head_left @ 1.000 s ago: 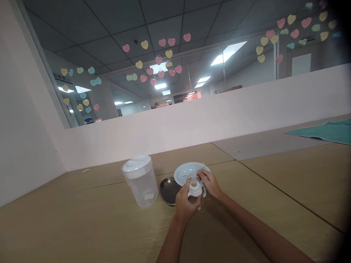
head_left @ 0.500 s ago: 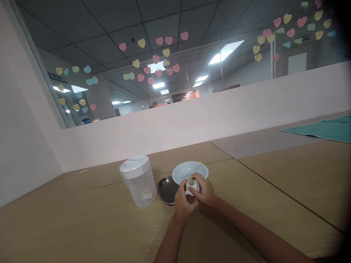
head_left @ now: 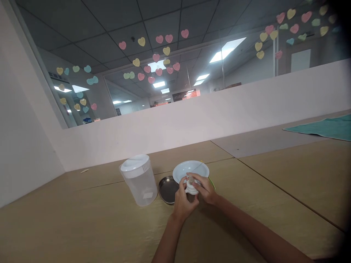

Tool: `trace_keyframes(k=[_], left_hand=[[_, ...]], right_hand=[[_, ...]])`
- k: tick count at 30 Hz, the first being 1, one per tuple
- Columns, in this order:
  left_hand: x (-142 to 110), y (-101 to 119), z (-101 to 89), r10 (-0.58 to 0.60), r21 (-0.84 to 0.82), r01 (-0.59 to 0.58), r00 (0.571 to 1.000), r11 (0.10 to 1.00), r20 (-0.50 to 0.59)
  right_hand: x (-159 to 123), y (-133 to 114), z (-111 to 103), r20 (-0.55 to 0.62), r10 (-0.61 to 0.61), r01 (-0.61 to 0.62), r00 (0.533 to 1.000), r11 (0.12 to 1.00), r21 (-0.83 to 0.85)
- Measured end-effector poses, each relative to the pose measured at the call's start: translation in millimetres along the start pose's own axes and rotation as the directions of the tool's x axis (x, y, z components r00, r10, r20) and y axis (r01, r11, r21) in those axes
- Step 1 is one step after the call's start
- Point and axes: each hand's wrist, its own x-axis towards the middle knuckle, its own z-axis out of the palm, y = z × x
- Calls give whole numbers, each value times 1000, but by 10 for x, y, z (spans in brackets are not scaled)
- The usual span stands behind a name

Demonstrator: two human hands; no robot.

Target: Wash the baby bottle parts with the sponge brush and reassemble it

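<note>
My left hand (head_left: 182,202) and my right hand (head_left: 204,189) are both closed around a small white baby bottle top (head_left: 191,186) with a clear teat, held just above the tan table (head_left: 109,226). The left hand grips it from the left and below. From the right and above, my right hand's fingers wrap over its collar. Directly behind the hands lies a white plate (head_left: 190,169), and a small dark metal dish (head_left: 167,189) sits left of them.
A clear plastic pitcher (head_left: 137,181) with a white lid stands left of the metal dish. A green item (head_left: 212,181) peeks out by the plate. A teal cloth (head_left: 323,128) lies far right. A low white partition (head_left: 192,124) backs the table, with a glass wall above.
My right hand has moved from the plate's edge onto the bottle top, and both hands have closed in on it. The piece has turned slightly between frames.
</note>
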Motion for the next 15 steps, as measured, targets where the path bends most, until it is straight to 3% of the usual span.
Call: trace_keyframes(k=[5,11,13,15], left_hand=[[-4,5,18,14,-1,-14,1000,1000,-25],[-32,-26,32,33,74,-29,998,997,-56],[-36,-44,40,33,81,-28,997,996,-63],[-37,-59,46,30,76,-25,998,997,-62]], right_hand=[[20,71,-47,19,-128,130,992,979,-158],[54,273,-220,-208,-31,-52,978,923,-382],[36,249,-218,-217,-60,-30,974,921,-390],[10,177,-164,-159,-138,66,978,917,-393]])
